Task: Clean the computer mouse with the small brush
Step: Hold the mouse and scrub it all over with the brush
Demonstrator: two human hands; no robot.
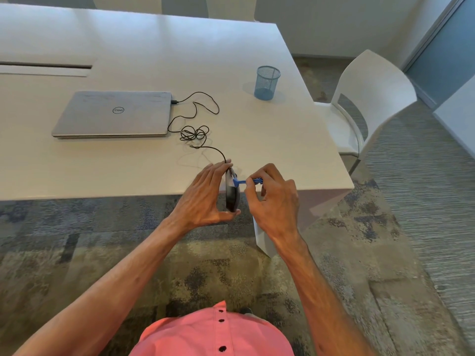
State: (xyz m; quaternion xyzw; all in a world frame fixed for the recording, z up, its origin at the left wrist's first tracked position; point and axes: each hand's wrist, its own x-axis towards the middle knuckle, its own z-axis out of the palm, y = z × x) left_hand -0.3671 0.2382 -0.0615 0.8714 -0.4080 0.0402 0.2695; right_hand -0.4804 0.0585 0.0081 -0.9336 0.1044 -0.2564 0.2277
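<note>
At lower centre, the mouse [232,191] is gripped on edge by the left hand [203,199], while the small blue brush [244,181] is pinched against it by the right hand [275,199].

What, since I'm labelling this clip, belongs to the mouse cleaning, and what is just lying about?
In use: mouse, held on edge by the left hand; small brush, pinched by the right hand.
Lying about: closed laptop, blue mesh cup, white chair.

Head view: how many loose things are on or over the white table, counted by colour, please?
Blue: 2, the blue wire-mesh pen cup and the small blue plastic brush
Black: 1, the black corded computer mouse
Silver: 1, the closed silver laptop
Total: 4
</note>
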